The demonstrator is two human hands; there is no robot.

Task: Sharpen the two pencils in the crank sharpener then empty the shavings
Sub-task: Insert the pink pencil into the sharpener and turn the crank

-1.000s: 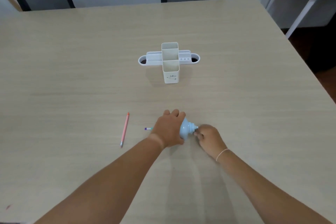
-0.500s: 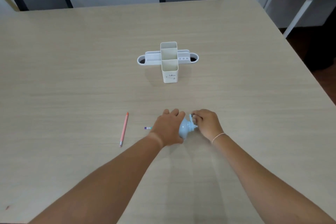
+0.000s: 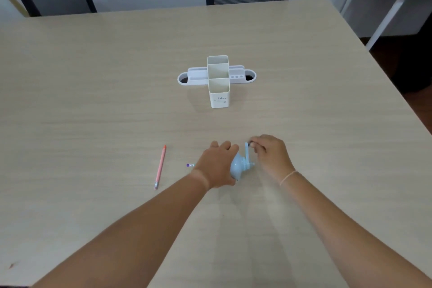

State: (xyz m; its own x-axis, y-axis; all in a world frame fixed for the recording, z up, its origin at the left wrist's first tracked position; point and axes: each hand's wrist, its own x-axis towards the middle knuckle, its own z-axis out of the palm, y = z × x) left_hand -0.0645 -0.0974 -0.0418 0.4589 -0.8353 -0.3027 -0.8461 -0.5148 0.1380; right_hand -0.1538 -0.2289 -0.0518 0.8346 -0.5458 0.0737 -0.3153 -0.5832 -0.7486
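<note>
Head view: bracing blue crank sharpener point(image 3: 239, 166) near table point(image 3: 93, 100) edge under curled left hand point(image 3: 216, 166), pinching crank handle point(image 3: 247, 151) with right hand point(image 3: 271, 156), risking snapping inserted pencil point(image 3: 190, 165) if sharpener slips.

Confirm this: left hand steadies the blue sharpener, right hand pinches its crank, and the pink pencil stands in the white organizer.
Not quite. The pink pencil lies flat on the table, left of the left hand; the head view shows it. The rest holds.

Bare table point(image 3: 315, 124) is seen right of the hands. A pencil point(image 3: 160, 167) lies to their left, and an organizer point(image 3: 218, 80) stands well beyond them.
</note>
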